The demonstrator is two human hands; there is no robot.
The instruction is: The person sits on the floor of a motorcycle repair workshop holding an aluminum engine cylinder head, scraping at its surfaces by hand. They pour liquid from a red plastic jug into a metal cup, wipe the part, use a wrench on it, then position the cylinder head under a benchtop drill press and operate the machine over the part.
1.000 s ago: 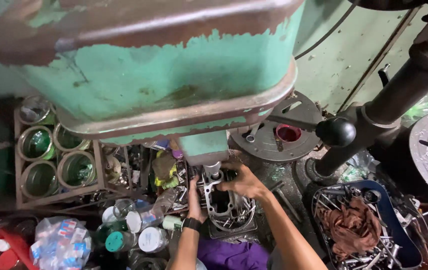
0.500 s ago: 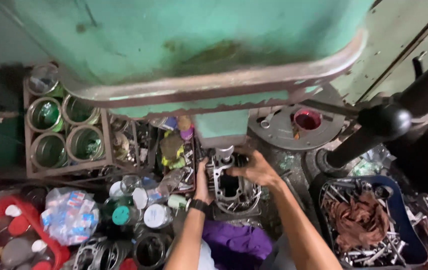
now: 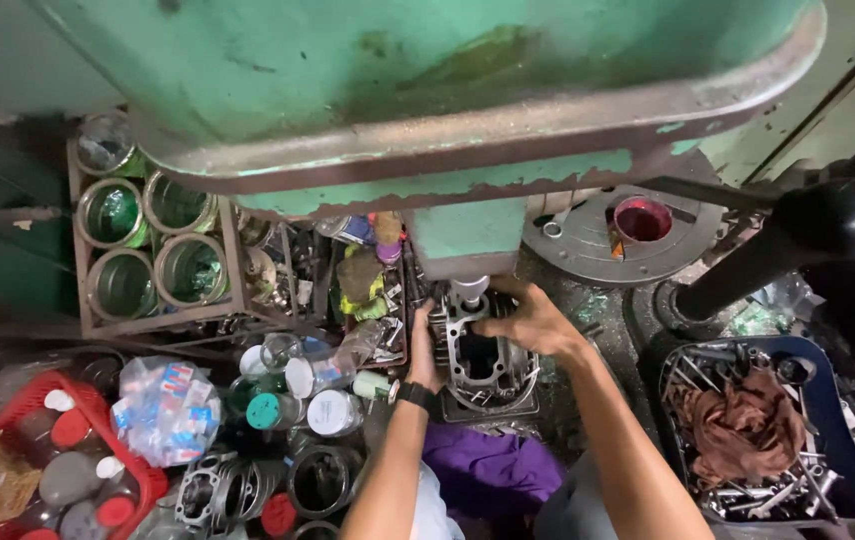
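Note:
A grey metal engine cylinder block (image 3: 486, 362) with cooling fins and a dark bore sits under the spindle (image 3: 469, 291) of a worn green drill press (image 3: 428, 110). My left hand (image 3: 422, 352), with a black watch on the wrist, grips the block's left side. My right hand (image 3: 531, 319) is wrapped over its upper right edge, close to the spindle. The block rests on the press table, mostly hidden beneath it.
A crate of green-tinted jars (image 3: 143, 245) stands at left, a red basket of capped jars (image 3: 58, 465) at lower left. Loose cans and lids (image 3: 303, 395) crowd the left. A blue tray (image 3: 848, 440) with bolts and a brown rag lies right. A black lever knob (image 3: 836, 220) juts out.
The view has moved closer and tilted down, so the press head fills more of the top. Both hands stay on the cylinder block; the right hand has shifted slightly toward the spindle.

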